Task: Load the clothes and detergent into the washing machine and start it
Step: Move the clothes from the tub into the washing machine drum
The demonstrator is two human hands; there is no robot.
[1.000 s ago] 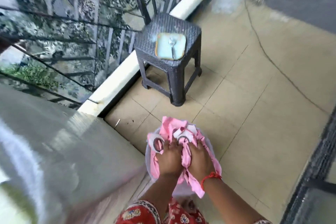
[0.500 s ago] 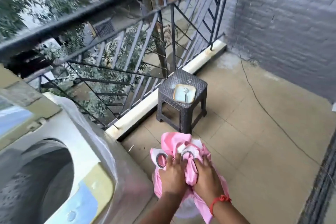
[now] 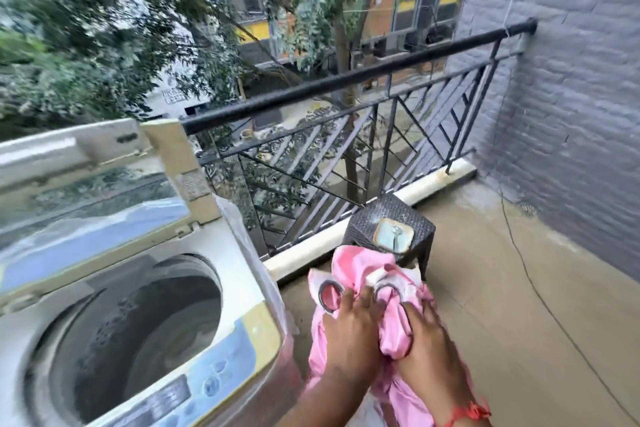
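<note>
With the pink clothes [image 3: 394, 329] bunched tight in left hand [image 3: 349, 333] and right hand [image 3: 427, 343], loading step: next, lift leftward into the open washing machine [image 3: 138, 329] drum.

A dark woven stool [image 3: 391, 225] stands by the black balcony railing [image 3: 346, 80] — on its seat, a small square dish [image 3: 393, 236] with something metal in it. Right, a grey brick wall [image 3: 571, 97]; beyond the rail, trees [image 3: 104, 28] and buildings — blurred.
</note>
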